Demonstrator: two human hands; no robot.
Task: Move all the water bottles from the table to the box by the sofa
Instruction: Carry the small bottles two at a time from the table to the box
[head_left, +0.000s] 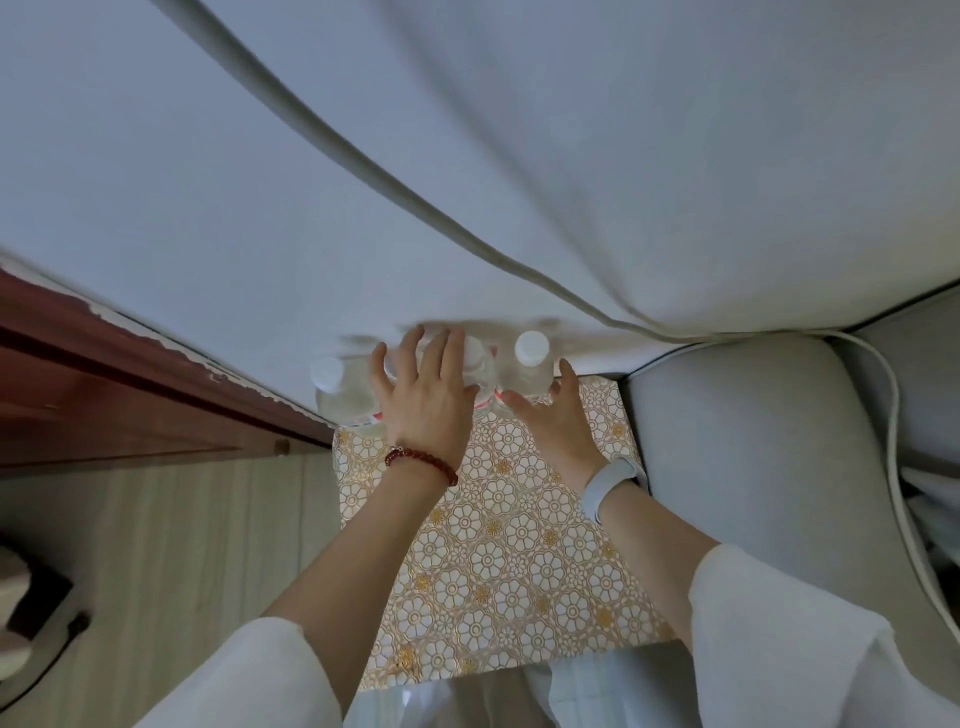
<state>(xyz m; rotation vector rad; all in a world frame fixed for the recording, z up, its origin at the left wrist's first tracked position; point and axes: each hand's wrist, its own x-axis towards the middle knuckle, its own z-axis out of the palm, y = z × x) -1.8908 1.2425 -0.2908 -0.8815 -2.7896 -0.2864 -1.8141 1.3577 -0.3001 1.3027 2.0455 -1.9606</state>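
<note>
Box top (498, 545) is showing white flower outlines on gold. Water bottles (530, 371) are showing clear bodies, white caps, red-and-white labels. Bead bracelet (421, 464) is reading dark red; wristband (610, 488) pale blue-white. Sofa (737, 467) is reading grey, curtain (467, 156) off-white, sleeves (810, 649) white.

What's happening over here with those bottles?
A person is leaning over a patterned box beside a grey sofa. Three capped water bottles stand in a row at its far end, against a white cloth. The left hand lies over the middle bottle, fingers spread; the right hand touches the right-hand one. They look just set down.
</note>
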